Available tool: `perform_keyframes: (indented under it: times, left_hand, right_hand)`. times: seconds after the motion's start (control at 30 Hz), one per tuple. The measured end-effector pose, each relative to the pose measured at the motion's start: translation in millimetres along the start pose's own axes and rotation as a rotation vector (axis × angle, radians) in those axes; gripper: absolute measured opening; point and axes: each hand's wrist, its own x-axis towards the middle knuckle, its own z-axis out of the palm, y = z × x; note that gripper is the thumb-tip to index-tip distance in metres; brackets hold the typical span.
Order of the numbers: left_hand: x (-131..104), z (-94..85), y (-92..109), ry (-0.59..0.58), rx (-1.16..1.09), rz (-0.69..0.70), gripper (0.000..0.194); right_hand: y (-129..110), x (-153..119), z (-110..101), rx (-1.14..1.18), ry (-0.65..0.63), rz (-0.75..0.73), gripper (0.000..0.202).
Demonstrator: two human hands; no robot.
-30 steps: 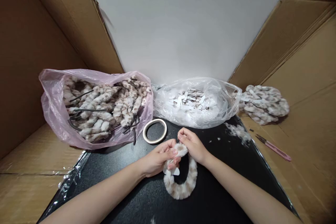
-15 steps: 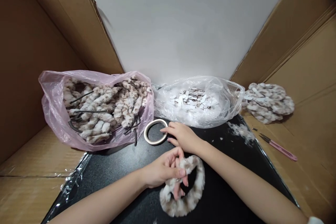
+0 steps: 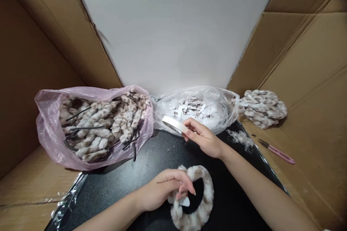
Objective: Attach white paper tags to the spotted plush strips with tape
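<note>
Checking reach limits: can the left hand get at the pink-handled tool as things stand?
Probably not directly: the left hand is at the furry ring, and the right forearm lies between it and the pink-handled tool. It would likely have to cross over.

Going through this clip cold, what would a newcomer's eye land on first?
Probably the pink plastic bag at the back left, bulging with mottled furry pieces and dark cords. Next, the right hand, holding a pale tape roll in front of the clear bag at the back centre. Then the furry ring at the near edge of view, with the left hand over its left side.
</note>
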Motion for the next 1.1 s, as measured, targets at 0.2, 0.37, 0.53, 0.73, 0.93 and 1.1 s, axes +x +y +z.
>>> perform_keyframes:
  times: [0.2,0.37,0.53,0.73,0.93,1.1]
  left_hand:
    - [-17.8,-5.4,72.9,0.457,0.477,0.272,0.027]
    - [-7.9,13.8,120.5,0.534,1.398,0.607,0.030]
    - [24.0,24.3,120.2,0.454,1.925,0.970,0.022]
    - [26.5,7.6,108.1,0.612,2.159,0.997,0.031]
    - [20.5,7.2,105.2,0.619,2.201,1.118,0.017]
    - [22.3,3.4,103.8,0.584,2.221,1.222,0.015]
  right_hand:
    - [-27.1,-17.1,-28.5,-0.188,0.164,-0.107,0.013]
    - [-38.3,-19.5,-35.6,-0.214,0.161,-0.192,0.014]
    - [-40.7,-22.9,-36.1,-0.290,0.262,-0.233,0.016]
    - [-45.1,-20.0,-21.3,-0.392,0.457,-0.238,0.012]
    - [-40.5,-13.4,-2.0,-0.269,0.505,-0.059,0.014]
    - [-39.8,-17.3,1.0,-0.138,0.474,0.062,0.016]
